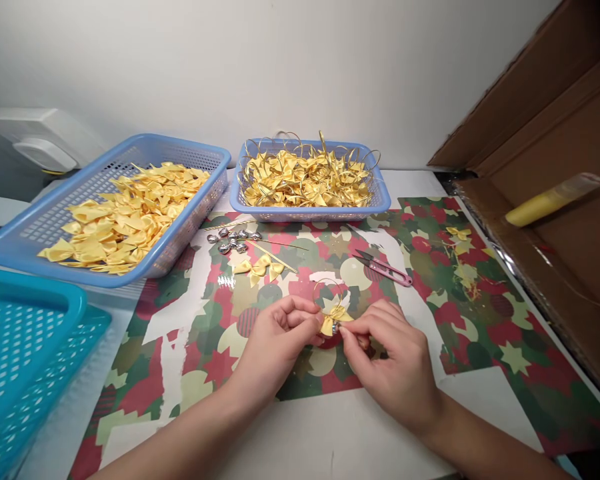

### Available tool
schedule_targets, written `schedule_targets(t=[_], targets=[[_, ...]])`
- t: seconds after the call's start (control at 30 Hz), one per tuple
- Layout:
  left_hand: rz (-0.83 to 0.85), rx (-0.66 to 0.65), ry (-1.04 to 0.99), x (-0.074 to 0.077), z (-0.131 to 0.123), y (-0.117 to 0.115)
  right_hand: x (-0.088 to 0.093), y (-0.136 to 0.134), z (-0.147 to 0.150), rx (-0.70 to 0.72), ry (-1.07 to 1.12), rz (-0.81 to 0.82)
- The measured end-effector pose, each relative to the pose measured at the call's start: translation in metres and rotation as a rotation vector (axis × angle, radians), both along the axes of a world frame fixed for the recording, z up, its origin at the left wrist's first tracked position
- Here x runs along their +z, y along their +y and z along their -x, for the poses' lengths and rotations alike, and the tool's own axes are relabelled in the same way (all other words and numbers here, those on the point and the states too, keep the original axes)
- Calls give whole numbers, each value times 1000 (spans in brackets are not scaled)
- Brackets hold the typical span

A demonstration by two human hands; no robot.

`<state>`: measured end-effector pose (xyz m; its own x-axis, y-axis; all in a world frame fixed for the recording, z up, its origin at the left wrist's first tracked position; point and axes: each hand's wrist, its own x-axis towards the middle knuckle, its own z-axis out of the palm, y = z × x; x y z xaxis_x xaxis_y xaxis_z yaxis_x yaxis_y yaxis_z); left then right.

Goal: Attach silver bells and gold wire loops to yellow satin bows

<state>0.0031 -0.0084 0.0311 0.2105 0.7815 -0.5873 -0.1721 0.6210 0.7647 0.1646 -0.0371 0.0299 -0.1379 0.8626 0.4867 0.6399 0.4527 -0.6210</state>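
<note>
Pinching yellow bow crosswise, gold loop pointing away.

The white worktop is largely covered by a paper sheet printed in green, red and cream. On the sheet are laid pink-handled thread snips, small silver beads and a loose yellow satin bow. Two pale blue plastic baskets are set at the rear and a teal plastic basket at the left.
</note>
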Motion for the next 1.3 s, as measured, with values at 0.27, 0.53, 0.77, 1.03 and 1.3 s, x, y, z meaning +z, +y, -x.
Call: schedule_targets(t=[0.27, 0.53, 0.77, 1.03, 1.3], targets=[[-45, 7, 41, 1, 0, -1, -3, 0, 1, 15, 4, 33], [-32, 39, 36, -1, 0, -2, -3, 0, -1, 16, 37, 87], [-39, 56, 53, 0, -2, -2, -1, 0, -2, 32, 50, 129], [-30, 68, 52, 1, -2, -1, 0, 0, -3, 35, 67, 130], [-52, 61, 62, -5, -3, -3, 0, 1, -3, 34, 23, 142]])
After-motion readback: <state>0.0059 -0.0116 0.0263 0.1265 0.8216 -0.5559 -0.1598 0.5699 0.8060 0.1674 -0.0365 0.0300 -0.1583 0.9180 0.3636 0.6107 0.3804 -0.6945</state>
